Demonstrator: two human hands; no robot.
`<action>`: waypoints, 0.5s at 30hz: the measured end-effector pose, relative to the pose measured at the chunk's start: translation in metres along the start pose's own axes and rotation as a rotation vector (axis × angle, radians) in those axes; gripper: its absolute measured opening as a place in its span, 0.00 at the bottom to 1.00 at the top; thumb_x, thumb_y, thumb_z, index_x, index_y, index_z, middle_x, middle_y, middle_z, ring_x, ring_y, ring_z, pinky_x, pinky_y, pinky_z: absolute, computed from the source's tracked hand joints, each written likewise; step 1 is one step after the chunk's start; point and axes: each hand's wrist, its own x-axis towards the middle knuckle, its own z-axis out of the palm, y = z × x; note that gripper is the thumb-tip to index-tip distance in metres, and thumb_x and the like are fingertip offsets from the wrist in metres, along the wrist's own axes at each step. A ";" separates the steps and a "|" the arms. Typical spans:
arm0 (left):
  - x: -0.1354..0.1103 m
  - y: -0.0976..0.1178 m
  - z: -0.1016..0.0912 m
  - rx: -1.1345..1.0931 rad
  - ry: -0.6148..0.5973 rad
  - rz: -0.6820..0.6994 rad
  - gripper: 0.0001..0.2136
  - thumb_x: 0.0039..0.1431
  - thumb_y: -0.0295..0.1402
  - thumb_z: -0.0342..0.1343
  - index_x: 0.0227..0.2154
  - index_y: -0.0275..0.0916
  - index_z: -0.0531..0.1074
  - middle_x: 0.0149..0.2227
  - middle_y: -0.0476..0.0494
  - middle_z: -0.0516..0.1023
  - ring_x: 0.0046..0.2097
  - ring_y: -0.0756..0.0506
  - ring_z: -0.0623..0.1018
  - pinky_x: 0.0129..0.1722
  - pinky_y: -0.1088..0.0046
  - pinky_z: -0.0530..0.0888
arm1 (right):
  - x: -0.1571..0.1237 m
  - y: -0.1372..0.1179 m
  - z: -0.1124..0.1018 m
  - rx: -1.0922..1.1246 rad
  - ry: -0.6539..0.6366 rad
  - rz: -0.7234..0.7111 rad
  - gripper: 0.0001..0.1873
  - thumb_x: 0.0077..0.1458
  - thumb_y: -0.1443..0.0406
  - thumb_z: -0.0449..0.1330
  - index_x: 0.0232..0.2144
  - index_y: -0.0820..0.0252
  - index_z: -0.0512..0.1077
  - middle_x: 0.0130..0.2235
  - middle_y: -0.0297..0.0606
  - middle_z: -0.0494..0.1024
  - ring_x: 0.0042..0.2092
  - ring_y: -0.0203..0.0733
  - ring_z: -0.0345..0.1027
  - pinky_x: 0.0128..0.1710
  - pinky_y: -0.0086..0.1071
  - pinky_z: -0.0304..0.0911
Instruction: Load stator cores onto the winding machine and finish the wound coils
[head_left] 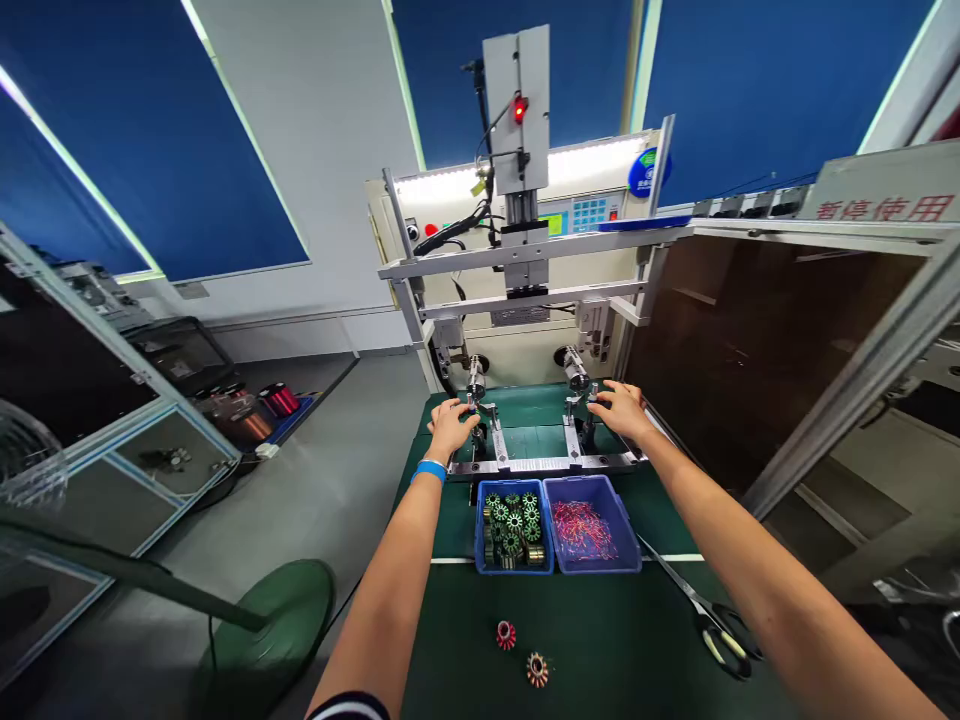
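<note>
My left hand [452, 424], with a blue wristband, is closed around a small part at the left spindle [475, 383] of the winding machine [525, 250]. At the right spindle [576, 372], my right hand [621, 408] rests on the fixture with fingers curled over a part. Whether the hands grip the parts firmly is hard to tell. Both spindles stand on a metal rail [544, 464] on the green mat.
A blue bin [514, 528] holds several green stator cores; the bin beside it [592, 525] holds red wire scraps. Two wound cores [521, 652] lie near me on the green table [600, 640]. Scissors [709, 620] lie at right. A fan base [262, 630] stands on the floor at left.
</note>
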 end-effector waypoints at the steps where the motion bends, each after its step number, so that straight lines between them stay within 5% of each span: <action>1: 0.001 -0.002 0.001 0.000 0.001 -0.007 0.11 0.59 0.39 0.60 0.44 0.47 0.77 0.59 0.45 0.65 0.62 0.35 0.59 0.54 0.56 0.63 | -0.002 0.002 0.003 0.000 0.006 0.000 0.11 0.53 0.59 0.62 0.35 0.59 0.79 0.56 0.45 0.67 0.60 0.62 0.48 0.57 0.55 0.52; 6: 0.004 -0.003 0.003 0.006 -0.001 -0.019 0.11 0.57 0.38 0.61 0.43 0.47 0.77 0.59 0.44 0.65 0.62 0.35 0.58 0.57 0.55 0.62 | -0.006 -0.001 0.016 0.026 0.053 0.029 0.16 0.54 0.57 0.59 0.39 0.61 0.78 0.57 0.48 0.66 0.60 0.63 0.47 0.58 0.57 0.49; 10: -0.010 0.008 -0.011 -0.006 0.014 -0.010 0.15 0.55 0.36 0.62 0.46 0.46 0.76 0.63 0.44 0.61 0.64 0.34 0.56 0.59 0.53 0.62 | -0.021 -0.013 0.000 0.072 0.062 0.047 0.22 0.54 0.53 0.56 0.42 0.62 0.77 0.57 0.51 0.66 0.60 0.66 0.50 0.56 0.61 0.51; 13: -0.053 -0.003 -0.033 -0.047 0.075 -0.023 0.20 0.55 0.37 0.59 0.52 0.44 0.72 0.63 0.40 0.59 0.65 0.35 0.57 0.62 0.54 0.60 | -0.078 -0.001 -0.037 0.108 0.059 -0.011 0.27 0.57 0.48 0.49 0.45 0.60 0.74 0.55 0.50 0.68 0.59 0.59 0.57 0.59 0.54 0.53; 15: -0.106 -0.031 -0.051 -0.087 0.110 -0.035 0.19 0.56 0.38 0.55 0.50 0.42 0.72 0.61 0.39 0.63 0.64 0.38 0.61 0.64 0.58 0.59 | -0.140 0.021 -0.066 0.122 0.053 -0.060 0.28 0.55 0.43 0.50 0.44 0.54 0.74 0.54 0.47 0.70 0.58 0.58 0.60 0.58 0.53 0.55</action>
